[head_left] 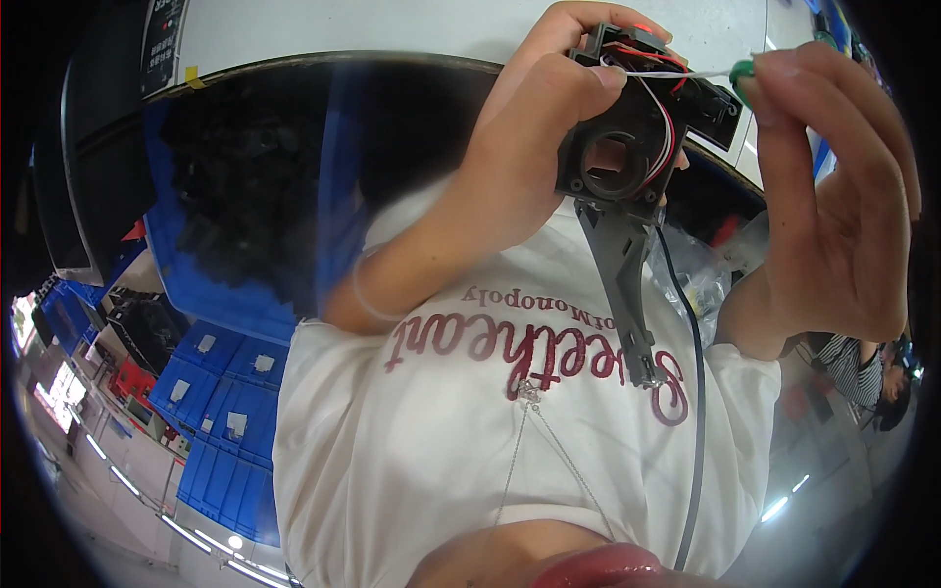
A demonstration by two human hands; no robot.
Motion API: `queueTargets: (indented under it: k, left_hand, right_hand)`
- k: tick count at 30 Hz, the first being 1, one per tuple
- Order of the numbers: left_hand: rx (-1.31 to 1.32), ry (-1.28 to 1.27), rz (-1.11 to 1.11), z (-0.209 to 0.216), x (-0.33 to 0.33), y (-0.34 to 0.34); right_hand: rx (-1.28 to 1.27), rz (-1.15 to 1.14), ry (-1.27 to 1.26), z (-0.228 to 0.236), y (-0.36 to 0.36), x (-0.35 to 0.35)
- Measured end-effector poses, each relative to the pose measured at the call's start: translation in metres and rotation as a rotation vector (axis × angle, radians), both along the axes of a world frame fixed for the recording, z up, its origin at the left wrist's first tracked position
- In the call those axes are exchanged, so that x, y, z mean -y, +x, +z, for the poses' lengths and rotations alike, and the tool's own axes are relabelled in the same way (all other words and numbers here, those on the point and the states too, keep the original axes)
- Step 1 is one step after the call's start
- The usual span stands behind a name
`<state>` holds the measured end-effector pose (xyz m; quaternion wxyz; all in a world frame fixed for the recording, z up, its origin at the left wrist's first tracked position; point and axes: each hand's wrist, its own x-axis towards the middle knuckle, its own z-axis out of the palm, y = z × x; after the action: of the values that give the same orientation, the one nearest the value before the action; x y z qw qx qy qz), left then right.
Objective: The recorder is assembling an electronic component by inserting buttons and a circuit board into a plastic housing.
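Note:
My left hand (549, 118) is closed around a black plastic housing (596, 132) with a round opening and a long arm (619, 274) hanging down from it. The thumb presses at the housing's upper edge, where red, white and black wires (667, 132) run along it. Off to the right, my right hand (833, 167) pinches a small green rounded piece (743, 80) between thumb and finger. A thin pale wire (686, 74) stretches between the housing and that green piece. What exactly the green piece is cannot be made out.
Beyond my hands lies a white tabletop (392, 27). A blue bin (221, 294) of dark parts stands to the left, with stacked blue crates (221, 392) farther off. A dark cable (698, 412) hangs before my shirt; clear plastic bags (701, 269) lie behind it. Another person's striped sleeve (851, 370) shows at right.

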<state>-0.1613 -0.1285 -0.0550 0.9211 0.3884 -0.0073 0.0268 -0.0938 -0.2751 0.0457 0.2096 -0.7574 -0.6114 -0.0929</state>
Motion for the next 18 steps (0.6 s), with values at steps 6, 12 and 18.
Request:
queueTargets:
  k: [6,12,18]
  left_hand:
    - [0.141,0.123,-0.005,-0.007,-0.002,0.003]
    - [0.286,0.247,-0.002,-0.013,-0.009,0.005]
    - [0.414,0.387,0.030,-0.027,-0.013,0.009]
  right_hand:
    - [0.010,0.009,-0.017,0.001,-0.007,-0.004]
    - [0.025,0.025,-0.033,0.000,-0.011,-0.010]
    - [-0.050,0.092,0.079,-0.022,-0.008,-0.006]
